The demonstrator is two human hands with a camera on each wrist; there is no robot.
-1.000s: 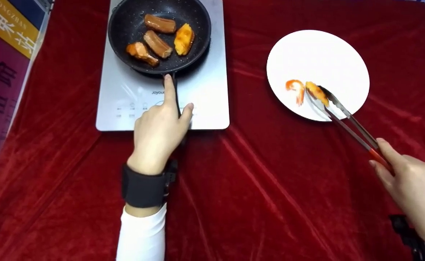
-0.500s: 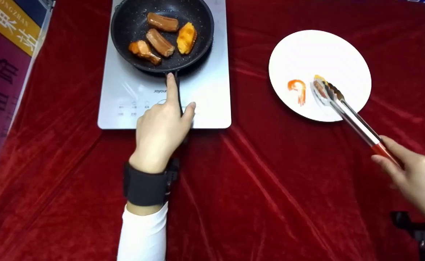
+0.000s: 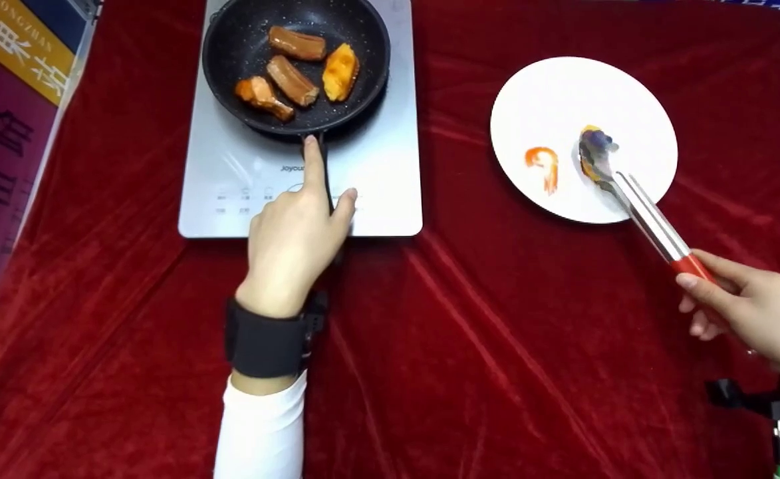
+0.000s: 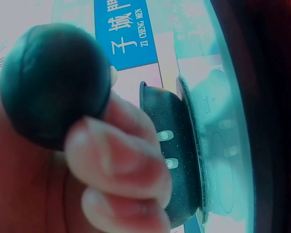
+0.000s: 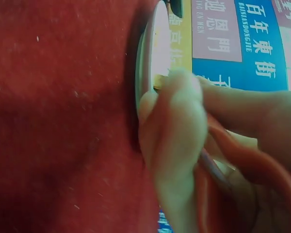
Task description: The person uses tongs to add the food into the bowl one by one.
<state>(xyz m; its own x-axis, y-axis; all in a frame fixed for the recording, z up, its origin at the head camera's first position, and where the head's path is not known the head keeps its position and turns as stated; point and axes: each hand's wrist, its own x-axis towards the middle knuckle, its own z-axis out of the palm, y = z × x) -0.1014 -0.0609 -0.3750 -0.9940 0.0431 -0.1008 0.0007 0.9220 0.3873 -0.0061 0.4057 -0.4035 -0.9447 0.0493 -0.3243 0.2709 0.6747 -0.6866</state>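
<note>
My left hand (image 3: 290, 243) grips the black handle (image 4: 53, 87) of a frying pan (image 3: 230, 73), index finger stretched along it toward the pan. Inside the pan lie two brown sausage-like pieces (image 3: 296, 44), a small drumstick (image 3: 262, 97) and a golden-yellow piece (image 3: 340, 73). On the right, my right hand (image 3: 752, 306) holds metal tongs (image 3: 652, 216) by their red handles (image 5: 252, 162). The tongs' head overlaps a golden piece of food (image 3: 589, 174) at the white plate (image 3: 562, 93), largely covering it. A cooked shrimp (image 3: 544, 167) lies left of the tongs on the plate.
The pan stands on a silver induction cooktop (image 3: 237, 179). A wrinkled red velvet cloth (image 3: 469, 372) covers the table. Signs with printed characters (image 3: 10, 153) stand along the left edge.
The right hand has turned the tongs over, their head now showing its broad side, and the golden piece has shifted slightly right. The shrimp stays put; the left hand holds its place on the handle.
</note>
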